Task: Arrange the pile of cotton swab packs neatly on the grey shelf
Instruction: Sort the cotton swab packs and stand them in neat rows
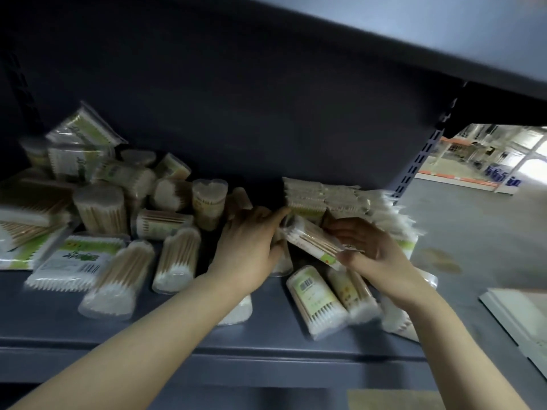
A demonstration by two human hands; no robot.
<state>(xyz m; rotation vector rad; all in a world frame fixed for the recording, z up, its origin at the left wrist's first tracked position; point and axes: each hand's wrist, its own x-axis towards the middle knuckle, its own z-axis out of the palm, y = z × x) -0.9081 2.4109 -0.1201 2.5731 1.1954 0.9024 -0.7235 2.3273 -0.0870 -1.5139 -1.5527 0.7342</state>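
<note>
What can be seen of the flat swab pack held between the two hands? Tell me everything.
The flat swab pack is a clear plastic sleeve of wooden-stemmed swabs with white cotton tips and a green-and-white label at its lower right end. It is tilted, its upper left end higher, in front of the neat stack on the grey shelf. The right hand grips its lower end; the left hand touches its upper end.

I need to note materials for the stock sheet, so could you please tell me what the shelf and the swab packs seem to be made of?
Shelf: probably painted metal; matte grey, slotted upright.
Swab packs: clear glossy plastic wrap; inside, tan sticks, seemingly wood, with white cotton-like tips.
</note>
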